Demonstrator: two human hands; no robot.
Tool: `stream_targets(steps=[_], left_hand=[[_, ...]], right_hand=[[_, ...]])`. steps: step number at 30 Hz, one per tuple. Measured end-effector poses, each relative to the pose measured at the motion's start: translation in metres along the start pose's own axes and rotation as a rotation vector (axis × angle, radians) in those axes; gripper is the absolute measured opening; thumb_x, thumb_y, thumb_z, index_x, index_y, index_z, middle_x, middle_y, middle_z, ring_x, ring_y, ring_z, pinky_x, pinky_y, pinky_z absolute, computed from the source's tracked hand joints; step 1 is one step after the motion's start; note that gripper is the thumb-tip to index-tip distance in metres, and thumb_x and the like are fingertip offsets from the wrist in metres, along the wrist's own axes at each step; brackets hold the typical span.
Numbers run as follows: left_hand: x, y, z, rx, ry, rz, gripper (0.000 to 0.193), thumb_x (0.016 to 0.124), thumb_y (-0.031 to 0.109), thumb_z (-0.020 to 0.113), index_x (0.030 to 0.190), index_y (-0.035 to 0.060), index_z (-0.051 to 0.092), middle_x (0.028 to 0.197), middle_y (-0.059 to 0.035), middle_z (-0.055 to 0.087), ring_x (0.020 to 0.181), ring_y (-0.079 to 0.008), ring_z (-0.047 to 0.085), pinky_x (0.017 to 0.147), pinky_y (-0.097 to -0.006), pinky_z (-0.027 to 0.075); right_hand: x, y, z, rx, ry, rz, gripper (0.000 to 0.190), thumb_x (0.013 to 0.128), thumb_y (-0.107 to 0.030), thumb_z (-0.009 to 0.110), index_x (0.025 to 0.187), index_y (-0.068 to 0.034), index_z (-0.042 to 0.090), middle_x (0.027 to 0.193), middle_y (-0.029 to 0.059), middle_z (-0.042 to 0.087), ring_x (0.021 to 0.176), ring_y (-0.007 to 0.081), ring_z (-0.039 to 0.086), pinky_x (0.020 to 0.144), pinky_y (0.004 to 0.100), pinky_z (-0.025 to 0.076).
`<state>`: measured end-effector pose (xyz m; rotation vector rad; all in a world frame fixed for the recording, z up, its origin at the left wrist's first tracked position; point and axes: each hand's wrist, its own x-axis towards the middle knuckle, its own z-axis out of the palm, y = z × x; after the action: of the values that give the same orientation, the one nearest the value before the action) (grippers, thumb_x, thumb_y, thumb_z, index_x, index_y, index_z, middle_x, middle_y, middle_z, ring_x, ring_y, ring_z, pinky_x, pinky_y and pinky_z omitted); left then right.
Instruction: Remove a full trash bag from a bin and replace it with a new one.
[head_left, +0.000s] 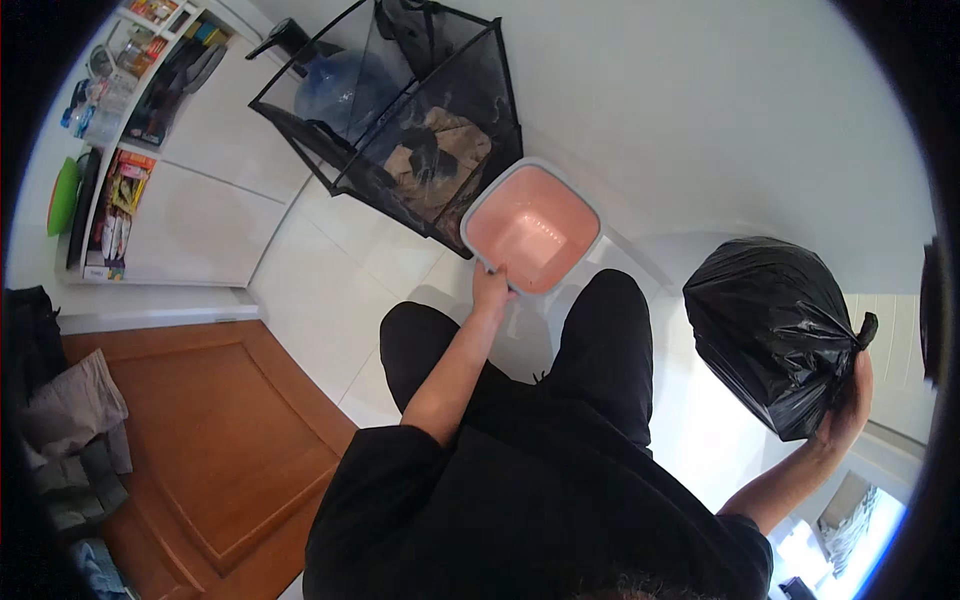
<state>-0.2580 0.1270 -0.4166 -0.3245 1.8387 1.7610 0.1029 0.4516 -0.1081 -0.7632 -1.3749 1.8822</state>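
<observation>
My left hand (492, 291) grips the near left edge of a pink plastic basin (534, 225) with a grey rim. The basin is tilted so that its inside faces up towards me, and nothing lies in it. Out to the right, my right hand (847, 409) holds a full black plastic bag (772, 330) with a knotted top. The bag is off the floor, near the white wall; some of my right fingers are hidden behind it. What the bag contains cannot be seen.
A black mesh hamper (420, 135) with brown paper and a blue water bottle (345, 94) stands beyond the basin. White cabinets (202, 217) with stocked shelves are at the left. A brown wooden door (225, 450) with hanging clothes (75, 412) is at the lower left.
</observation>
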Motion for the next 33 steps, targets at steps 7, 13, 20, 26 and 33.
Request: stream_targets(steps=[7,13,20,26,33], left_hand=[[0.053,0.004,0.016,-0.151,-0.053,0.086,0.039,0.096,0.009,0.051,0.132,0.004,0.037,0.123,-0.0192,0.054,0.099,-0.0334,0.066,0.068,-0.0464,0.062],[0.05,-0.011,0.016,-0.258,-0.062,0.064,0.043,0.094,0.006,0.051,0.135,0.006,0.035,0.125,-0.0197,0.053,0.101,-0.0368,0.064,0.067,-0.049,0.063],[0.018,0.012,-0.007,-0.203,-0.101,-0.044,0.04,0.095,0.027,0.057,0.13,0.0116,0.047,0.114,-0.0097,0.06,0.093,-0.0263,0.065,0.079,-0.043,0.053],[-0.01,0.008,-0.095,-0.172,-0.112,-0.062,0.04,0.094,0.022,0.053,0.129,0.0022,0.048,0.123,-0.0096,0.06,0.108,-0.0248,0.06,0.091,-0.0396,0.047],[-0.019,-0.005,-0.132,-0.167,0.046,-0.055,0.038,0.095,0.02,0.051,0.128,0.002,0.049,0.12,-0.0106,0.062,0.103,-0.0231,0.062,0.09,-0.0374,0.048]], right_hand=[[0.005,0.008,0.045,-0.057,-0.232,-0.049,0.046,0.096,-0.023,0.05,0.13,0.007,0.046,0.12,0.0167,0.059,0.111,0.0244,0.058,0.098,0.0363,0.044],[0.012,0.019,0.112,-0.066,-0.503,0.03,0.056,0.087,-0.028,0.062,0.127,0.008,0.045,0.113,0.0166,0.061,0.103,0.0223,0.061,0.093,0.0332,0.046],[0.01,0.049,0.19,-0.139,-0.728,0.225,0.064,0.081,-0.033,0.068,0.124,0.011,0.051,0.118,0.0164,0.062,0.105,0.0217,0.06,0.093,0.032,0.044],[0.009,0.069,0.232,-0.191,-0.911,0.298,0.063,0.082,-0.031,0.067,0.125,0.012,0.051,0.123,0.0162,0.06,0.113,0.0215,0.056,0.097,0.0317,0.041],[0.005,0.063,0.233,-0.116,-0.844,0.285,0.057,0.08,-0.029,0.066,0.119,0.011,0.053,0.113,0.017,0.063,0.1,0.0215,0.062,0.09,0.0313,0.046]])
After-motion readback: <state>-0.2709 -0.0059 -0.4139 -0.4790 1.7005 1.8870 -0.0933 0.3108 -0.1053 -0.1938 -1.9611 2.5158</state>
